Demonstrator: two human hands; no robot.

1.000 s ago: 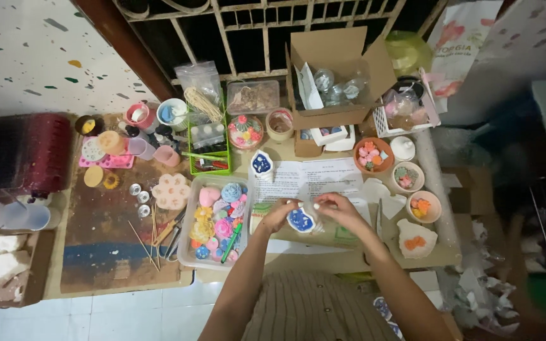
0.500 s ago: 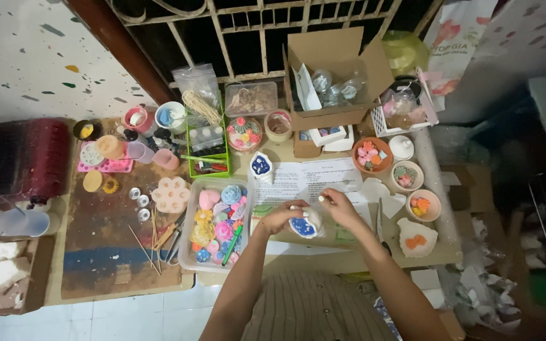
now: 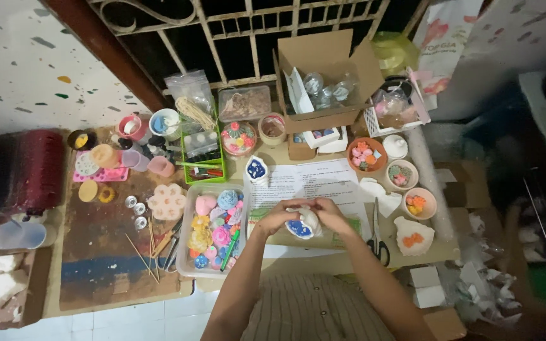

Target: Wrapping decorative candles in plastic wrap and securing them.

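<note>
holding white-and-blue dish [image 3: 303,225] | left hand [image 3: 277,218] | right hand [image 3: 331,215] | above paper sheet [image 3: 311,183]

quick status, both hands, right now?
Left hand: closed on the small white piece with blue centre.
Right hand: closed on the same piece, from the other side.

Small white-and-blue moulded piece [image 3: 303,226] mostly hidden between both hands [image 3: 304,215], grip unclear, printed paper sheet [image 3: 311,183] partly covered, dark red ribbed mat [image 3: 14,167] cut by left edge
</note>
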